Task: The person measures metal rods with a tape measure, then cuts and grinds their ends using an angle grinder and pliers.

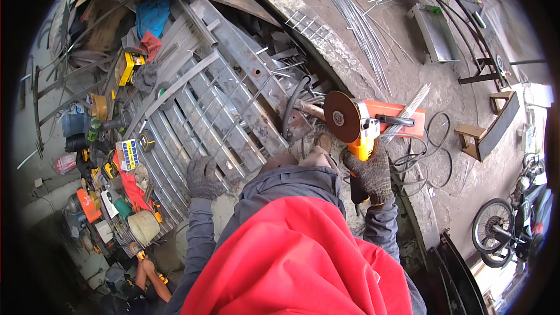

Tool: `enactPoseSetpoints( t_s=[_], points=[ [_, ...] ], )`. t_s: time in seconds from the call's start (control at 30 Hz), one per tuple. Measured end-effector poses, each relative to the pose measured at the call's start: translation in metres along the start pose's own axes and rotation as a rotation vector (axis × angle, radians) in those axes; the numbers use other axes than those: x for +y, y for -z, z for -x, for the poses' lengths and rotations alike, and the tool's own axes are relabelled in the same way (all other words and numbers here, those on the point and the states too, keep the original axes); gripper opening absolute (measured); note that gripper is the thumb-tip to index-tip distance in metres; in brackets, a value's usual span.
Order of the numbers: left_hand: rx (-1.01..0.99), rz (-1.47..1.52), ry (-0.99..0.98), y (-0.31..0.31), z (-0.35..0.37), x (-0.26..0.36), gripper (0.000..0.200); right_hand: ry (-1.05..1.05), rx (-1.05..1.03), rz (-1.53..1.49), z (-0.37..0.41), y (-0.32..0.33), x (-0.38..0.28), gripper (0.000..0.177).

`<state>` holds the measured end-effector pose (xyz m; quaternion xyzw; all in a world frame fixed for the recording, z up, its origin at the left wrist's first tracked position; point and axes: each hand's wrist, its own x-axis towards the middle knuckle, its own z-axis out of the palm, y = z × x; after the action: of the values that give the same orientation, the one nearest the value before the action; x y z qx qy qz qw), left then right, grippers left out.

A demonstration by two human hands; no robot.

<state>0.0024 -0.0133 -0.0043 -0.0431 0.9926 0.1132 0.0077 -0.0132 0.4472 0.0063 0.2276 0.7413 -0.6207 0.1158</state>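
My right hand [374,175], in a grey knitted glove, is wrapped round the body of a yellow angle grinder [363,143]. The grinder's brown disc [343,118] faces up and left, beside an orange-red metal piece [396,118]. My left hand [204,176], gloved too, rests at the near edge of a rack of grey metal bars [233,140]; its fingers look loosely spread, with nothing seen in them. A metal grid of thin rods [221,102] lies across the bars.
Tools, a tape measure [147,140] and a bucket [143,226] crowd the left side. Another person's arms [153,279] hold a yellow tool at lower left. A black cable [448,157] coils right of the grinder. Thin rods [361,29] and a bicycle [494,230] are farther off.
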Motion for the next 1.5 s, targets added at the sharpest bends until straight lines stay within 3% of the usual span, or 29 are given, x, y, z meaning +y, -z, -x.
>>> enactPoseSetpoints(
  t_s=[0.33, 0.4, 0.43, 0.47, 0.5, 0.53, 0.6, 0.73, 0.87, 0.93, 1.0, 1.07, 1.13, 1.33, 1.4, 1.5],
  points=[
    [-0.051, 0.023, 0.062, -0.002, -0.001, -0.002, 0.026, 0.019, -0.055, 0.061, 0.009, -0.006, -0.013, 0.063],
    [0.024, 0.058, -0.056, -0.013, 0.002, -0.014, 0.028, 0.012, -0.08, 0.085, 0.011, -0.01, -0.018, 0.063],
    [0.096, -0.144, -0.407, -0.007, 0.001, -0.013, 0.032, 0.011, -0.072, 0.046, 0.01, -0.011, -0.018, 0.063],
    [0.116, -0.012, -0.316, 0.005, -0.004, 0.006, 0.039, 0.008, -0.076, 0.009, 0.009, -0.014, -0.017, 0.063],
    [0.088, -0.116, -0.425, 0.004, -0.004, -0.004, 0.038, 0.021, -0.076, 0.007, 0.008, -0.015, -0.014, 0.062],
    [0.082, -0.059, -0.294, -0.003, 0.001, -0.007, 0.041, 0.043, -0.081, 0.016, 0.007, -0.018, -0.013, 0.062],
    [0.007, -0.125, -0.316, -0.002, 0.004, -0.009, 0.025, -0.007, -0.106, 0.092, 0.011, -0.025, -0.036, 0.064],
    [0.027, -0.036, -0.228, -0.007, 0.004, -0.005, 0.024, 0.184, -0.158, 0.308, 0.005, -0.047, -0.044, 0.065],
    [0.042, 0.061, -0.118, -0.001, 0.005, 0.003, 0.023, 0.17, -0.248, 0.323, 0.011, -0.081, -0.057, 0.068],
    [0.029, 0.091, -0.051, -0.009, 0.005, 0.001, 0.022, 0.309, -0.252, 0.463, 0.01, -0.102, -0.062, 0.068],
    [0.02, 0.133, 0.033, -0.005, 0.004, 0.003, 0.023, 0.293, -0.299, 0.489, 0.021, -0.127, -0.082, 0.064],
    [-0.001, 0.137, -0.001, -0.004, 0.003, 0.003, 0.025, 0.298, -0.321, 0.513, 0.027, -0.145, -0.087, 0.062],
    [0.112, 0.15, -0.017, -0.008, 0.005, 0.003, 0.025, 0.234, -0.321, 0.618, 0.031, -0.16, -0.092, 0.055],
    [-0.023, 0.218, -0.023, -0.014, 0.001, -0.002, 0.026, 0.456, -0.47, 0.464, 0.01, -0.182, -0.063, 0.051],
    [-0.024, 0.173, -0.044, -0.013, 0.001, -0.003, 0.024, 0.324, -0.357, 0.572, 0.032, -0.19, -0.084, 0.051],
    [0.041, 0.207, -0.006, -0.002, 0.003, 0.002, 0.022, 0.301, -0.345, 0.607, 0.034, -0.191, -0.088, 0.052]
  ],
)
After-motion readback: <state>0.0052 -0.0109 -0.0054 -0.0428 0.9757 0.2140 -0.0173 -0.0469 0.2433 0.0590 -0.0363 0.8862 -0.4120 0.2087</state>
